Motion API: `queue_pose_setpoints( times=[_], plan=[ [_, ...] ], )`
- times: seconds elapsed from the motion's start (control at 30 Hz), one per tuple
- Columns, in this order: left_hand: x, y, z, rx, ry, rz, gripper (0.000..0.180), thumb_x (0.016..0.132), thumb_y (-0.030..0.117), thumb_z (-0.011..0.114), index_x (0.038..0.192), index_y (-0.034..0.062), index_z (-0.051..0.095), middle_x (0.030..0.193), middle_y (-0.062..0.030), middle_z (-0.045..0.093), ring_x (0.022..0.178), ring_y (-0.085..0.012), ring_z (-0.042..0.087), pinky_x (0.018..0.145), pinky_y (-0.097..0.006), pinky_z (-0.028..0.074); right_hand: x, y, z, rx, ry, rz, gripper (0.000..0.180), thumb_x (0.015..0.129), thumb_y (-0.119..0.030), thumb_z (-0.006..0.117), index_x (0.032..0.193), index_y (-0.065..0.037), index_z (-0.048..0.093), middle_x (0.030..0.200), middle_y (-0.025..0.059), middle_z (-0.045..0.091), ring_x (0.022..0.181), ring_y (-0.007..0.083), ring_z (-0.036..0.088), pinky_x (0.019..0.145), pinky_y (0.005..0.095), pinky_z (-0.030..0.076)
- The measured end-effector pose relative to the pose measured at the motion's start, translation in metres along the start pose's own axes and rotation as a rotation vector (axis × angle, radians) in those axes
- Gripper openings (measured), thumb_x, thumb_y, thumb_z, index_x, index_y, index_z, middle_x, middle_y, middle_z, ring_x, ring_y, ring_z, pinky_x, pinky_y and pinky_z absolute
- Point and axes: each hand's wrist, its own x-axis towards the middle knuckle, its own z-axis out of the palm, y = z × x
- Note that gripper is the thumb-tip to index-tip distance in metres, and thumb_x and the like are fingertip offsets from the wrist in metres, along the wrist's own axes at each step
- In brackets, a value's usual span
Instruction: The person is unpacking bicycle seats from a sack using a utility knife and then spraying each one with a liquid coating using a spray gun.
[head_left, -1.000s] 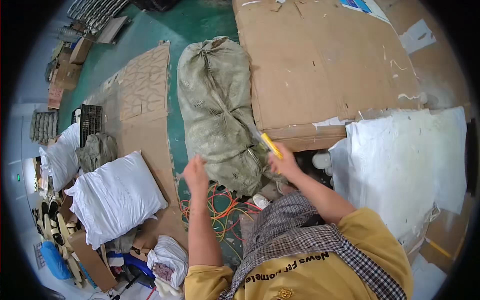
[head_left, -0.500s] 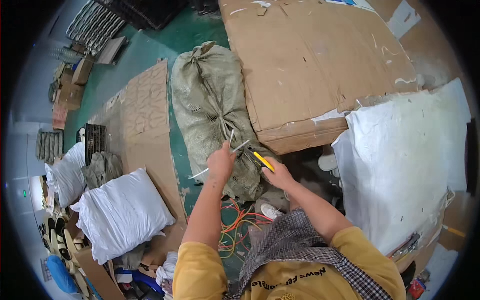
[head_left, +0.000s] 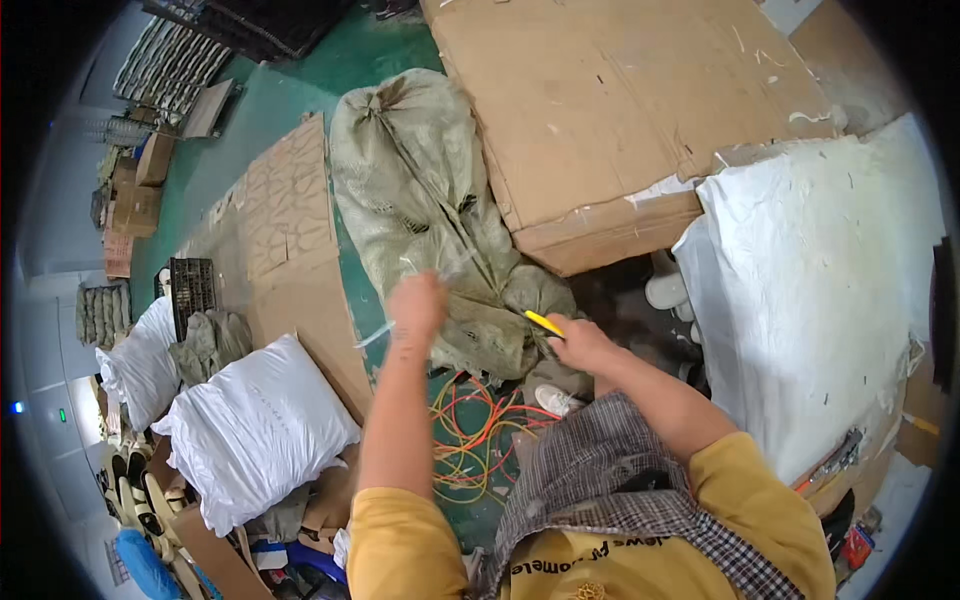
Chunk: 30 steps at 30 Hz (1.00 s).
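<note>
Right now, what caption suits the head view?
Left hand holding a pale strip, right hand gripping a yellow tool, at a green woven sack.

This is a workshop, with bulk goods kept right on the working floor. The green painted floor (head_left: pixel 300 90) is partly covered by flattened cardboard sheets (head_left: pixel 290 285), and a large woven sack (head_left: pixel 395 170) lies just beside a broad bench (head_left: pixel 610 100) topped with cardboard. Bulging white sacks (head_left: pixel 265 420) sit to the left near a black plastic crate (head_left: pixel 193 295), with brown cartons (head_left: pixel 138 205) piled by the wall and a loaded rack (head_left: pixel 175 65) beyond. Orange and yellow cords (head_left: pixel 480 440) tangle underfoot, and the person wears a checked apron (head_left: pixel 560 470). Pale pieces (head_left: pixel 135 490) at the distorted lower-left rim may be shoes or soles.
</note>
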Motion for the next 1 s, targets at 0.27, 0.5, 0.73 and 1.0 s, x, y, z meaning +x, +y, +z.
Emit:
queue_pose_setpoints(
  times=[0.27, 0.5, 0.73, 1.0],
  plan=[
    [-0.053, -0.1, -0.081, -0.768, 0.33, -0.156, 0.032, 0.085, 0.026, 0.056, 0.068, -0.0015, 0.052, 0.057, -0.009, 0.052, 0.054, -0.0189, 0.048, 0.054, -0.032, 0.04, -0.055, 0.043, -0.032, 0.831, 0.2, 0.159, 0.035, 0.084, -0.016, 0.055, 0.117, -0.004, 0.049, 0.066, 0.0051, 0.054, 0.042, 0.0095, 0.047, 0.041, 0.0244, 0.04],
    [-0.057, 0.009, -0.012, -0.817, 0.082, 0.167, 0.037, 0.089, 0.031, 0.043, 0.088, -0.0019, 0.062, 0.076, -0.019, 0.062, 0.069, -0.0304, 0.059, 0.064, -0.038, 0.045, -0.091, 0.059, -0.035, 0.865, 0.403, 0.281, 0.036, 0.086, -0.017, 0.053, 0.119, -0.006, 0.047, 0.062, 0.0029, 0.051, 0.041, 0.0084, 0.045, 0.038, 0.0225, 0.037],
    [-0.011, 0.115, 0.038, 0.09, -0.536, 0.411, 0.025, 0.08, 0.014, 0.045, 0.096, 0.0047, 0.062, 0.097, -0.018, 0.062, 0.091, -0.0329, 0.06, 0.078, -0.043, 0.047, -0.108, 0.039, -0.021, 0.961, 0.292, 0.283, 0.034, 0.086, -0.015, 0.052, 0.119, -0.007, 0.047, 0.064, 0.0028, 0.053, 0.044, 0.0091, 0.048, 0.04, 0.0225, 0.039],
    [-0.07, 0.103, 0.007, 0.081, -0.235, 0.564, 0.008, 0.078, 0.012, 0.047, 0.082, 0.005, 0.048, 0.071, -0.017, 0.062, 0.064, -0.0346, 0.061, 0.058, -0.044, 0.049, -0.088, 0.043, -0.022, 1.096, 0.21, 0.273, 0.032, 0.086, -0.014, 0.052, 0.116, -0.004, 0.048, 0.064, 0.0027, 0.053, 0.043, 0.0078, 0.047, 0.038, 0.0217, 0.038]
  ],
)
